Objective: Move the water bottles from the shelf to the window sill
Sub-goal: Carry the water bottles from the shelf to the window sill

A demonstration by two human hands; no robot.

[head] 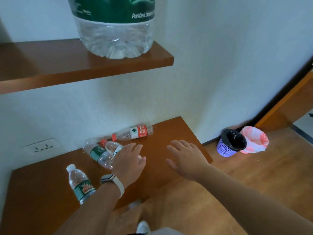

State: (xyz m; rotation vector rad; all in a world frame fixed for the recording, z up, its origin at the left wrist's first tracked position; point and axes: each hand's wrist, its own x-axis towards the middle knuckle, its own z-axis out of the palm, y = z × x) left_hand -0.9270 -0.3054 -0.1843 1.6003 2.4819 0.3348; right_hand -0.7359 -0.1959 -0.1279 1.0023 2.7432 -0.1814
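left hand (128,160) over blue-label bottle (112,147) | right hand (186,156) well apart

Both arms reached forward and down from the bottom edge of the view, bare along all that showed, the left arm (88,211) coming in from the lower left and the right arm (245,192) from the lower right corner. The left hand (128,160) lay palm down with its fingers straight and close together, thumb out to the right, and a watch (108,178) with a pale strap sat on that wrist. The right hand (186,156) was near it but apart, also palm down, fingers slightly spread and relaxed, thumb pointing toward the left hand
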